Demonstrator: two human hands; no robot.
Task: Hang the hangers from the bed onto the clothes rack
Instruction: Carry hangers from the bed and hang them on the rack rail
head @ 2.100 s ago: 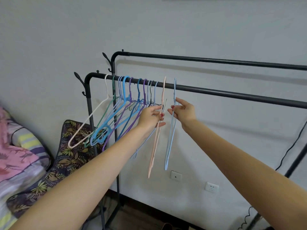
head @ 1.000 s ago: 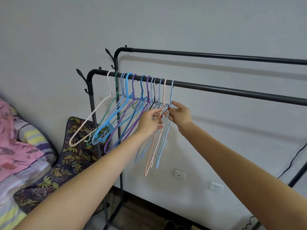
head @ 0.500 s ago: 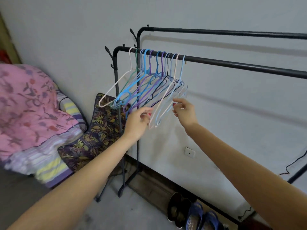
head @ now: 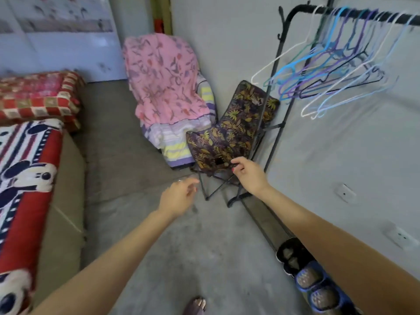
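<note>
Head view showed, left of the clothes rack (head: 281, 53), the bed (head: 27, 169), then the left hand (head: 179, 196) and right hand (head: 248, 173) loose and empty below the hangers (head: 329, 71) on its rail.

Bare grey floor (head: 141, 169) is lying open ahead, a lane running toward twelve o'clock between the bed (head: 27, 169) crowding in at nine o'clock and the folding chair (head: 231, 133) standing at one o'clock. The clothes rack (head: 281, 92) is blocking two o'clock, its hangers (head: 329, 71) dangling outward. Shoes (head: 313, 278) are sitting along the wall at four o'clock.
</note>
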